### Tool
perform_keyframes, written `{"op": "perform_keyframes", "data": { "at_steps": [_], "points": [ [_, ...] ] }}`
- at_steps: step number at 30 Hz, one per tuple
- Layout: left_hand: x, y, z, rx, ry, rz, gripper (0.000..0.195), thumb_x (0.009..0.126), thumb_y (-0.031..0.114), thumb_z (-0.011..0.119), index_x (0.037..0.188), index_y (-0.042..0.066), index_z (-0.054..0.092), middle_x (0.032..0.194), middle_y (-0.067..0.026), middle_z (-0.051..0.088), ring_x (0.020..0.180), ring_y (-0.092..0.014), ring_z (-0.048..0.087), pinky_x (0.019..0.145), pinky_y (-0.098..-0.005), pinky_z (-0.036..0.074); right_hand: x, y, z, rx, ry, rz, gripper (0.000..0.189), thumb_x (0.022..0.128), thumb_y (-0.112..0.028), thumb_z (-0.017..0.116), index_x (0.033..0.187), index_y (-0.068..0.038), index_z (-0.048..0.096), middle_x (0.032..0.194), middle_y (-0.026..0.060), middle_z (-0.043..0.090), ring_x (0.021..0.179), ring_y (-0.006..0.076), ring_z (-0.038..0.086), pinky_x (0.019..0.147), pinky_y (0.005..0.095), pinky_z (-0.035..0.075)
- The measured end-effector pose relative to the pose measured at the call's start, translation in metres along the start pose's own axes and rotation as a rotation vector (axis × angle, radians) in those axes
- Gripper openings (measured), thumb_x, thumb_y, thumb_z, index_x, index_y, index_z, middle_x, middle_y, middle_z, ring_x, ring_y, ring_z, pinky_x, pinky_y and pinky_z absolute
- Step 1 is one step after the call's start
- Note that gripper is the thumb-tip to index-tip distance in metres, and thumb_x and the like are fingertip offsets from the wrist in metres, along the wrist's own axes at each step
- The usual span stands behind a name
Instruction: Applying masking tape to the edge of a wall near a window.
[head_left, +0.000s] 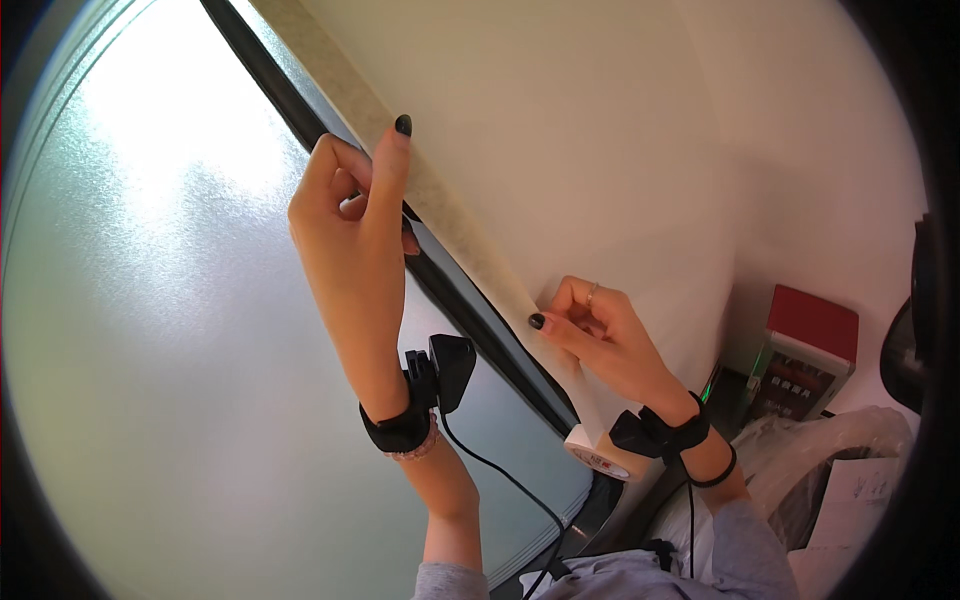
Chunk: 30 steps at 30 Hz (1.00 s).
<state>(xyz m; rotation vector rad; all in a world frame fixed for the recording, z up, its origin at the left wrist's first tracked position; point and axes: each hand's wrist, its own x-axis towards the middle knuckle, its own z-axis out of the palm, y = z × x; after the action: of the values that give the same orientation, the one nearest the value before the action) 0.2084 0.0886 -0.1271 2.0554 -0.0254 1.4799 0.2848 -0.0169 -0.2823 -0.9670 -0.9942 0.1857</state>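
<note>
A long strip of pale masking tape (450, 217) runs diagonally along the edge of a cream-coloured surface, beside a black trim (450, 300) bordering a large glossy panel. My left hand (352, 195) is at the strip's upper part, thumb extended and fingers curled; whether it grips anything is hidden. Lower right, my right hand (592, 330) pinches the strip between thumb and curled fingers. From there the tape runs down to its roll (607, 454), which hangs below the right wrist. Both wrists wear black straps with small cabled devices.
The glossy translucent panel (187, 360) fills the left side. At the right stand a red-topped box (814, 322) bearing writing and a dark object at the rim. Clear plastic wrap (847, 435) and papers (851, 502) lie at the lower right.
</note>
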Motion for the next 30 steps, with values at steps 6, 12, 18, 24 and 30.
{"op": "perform_keyframes", "data": {
  "at_steps": [6,12,18,24,30],
  "points": [
    [-0.002,-0.001,0.003,0.003,0.008,0.011,0.039,0.084,0.025,0.062,0.063,0.007,0.036,0.049,0.0018,0.038,0.038,-0.005,0.036,0.037,-0.0191,0.031,0.001,-0.001,-0.001,-0.019,0.011,0.015,0.02,0.089,-0.013,0.056,0.074,-0.002,0.047,0.059,-0.0027,0.046,0.05,0.0015,0.042,0.046,0.0185,0.033],
    [-0.002,-0.002,0.005,-0.011,0.02,0.03,0.038,0.084,0.024,0.062,0.063,0.007,0.036,0.049,0.0016,0.037,0.038,-0.005,0.036,0.036,-0.0189,0.029,0.004,0.0,-0.003,-0.091,0.012,0.008,0.022,0.088,-0.015,0.057,0.074,-0.001,0.048,0.06,-0.0025,0.047,0.051,0.0017,0.044,0.046,0.0189,0.034],
    [-0.004,-0.003,0.007,-0.01,0.021,0.039,0.038,0.083,0.024,0.063,0.064,0.007,0.036,0.05,0.0019,0.037,0.039,-0.004,0.035,0.037,-0.0187,0.029,0.005,-0.004,-0.005,-0.082,-0.003,0.018,0.021,0.088,-0.016,0.058,0.075,-0.001,0.049,0.061,-0.0021,0.048,0.052,0.0019,0.044,0.046,0.0192,0.035],
    [-0.008,-0.004,0.011,0.007,0.039,0.027,0.036,0.081,0.02,0.066,0.066,0.007,0.036,0.052,0.0029,0.034,0.041,-0.004,0.033,0.039,-0.0184,0.027,0.006,-0.012,-0.009,-0.121,0.034,0.135,0.03,0.084,-0.022,0.063,0.066,-0.001,0.049,0.056,0.0003,0.049,0.05,0.0034,0.044,0.045,0.0195,0.034],
    [-0.025,-0.011,0.019,-0.018,0.032,0.038,0.03,0.078,0.013,0.068,0.076,0.007,0.039,0.06,0.0035,0.031,0.051,-0.004,0.032,0.046,-0.0175,0.027,0.007,-0.004,-0.016,-0.189,0.076,0.183,0.036,0.078,-0.027,0.069,0.06,-0.004,0.05,0.055,0.0018,0.053,0.047,0.0034,0.044,0.044,0.0209,0.033]
  ]
}}
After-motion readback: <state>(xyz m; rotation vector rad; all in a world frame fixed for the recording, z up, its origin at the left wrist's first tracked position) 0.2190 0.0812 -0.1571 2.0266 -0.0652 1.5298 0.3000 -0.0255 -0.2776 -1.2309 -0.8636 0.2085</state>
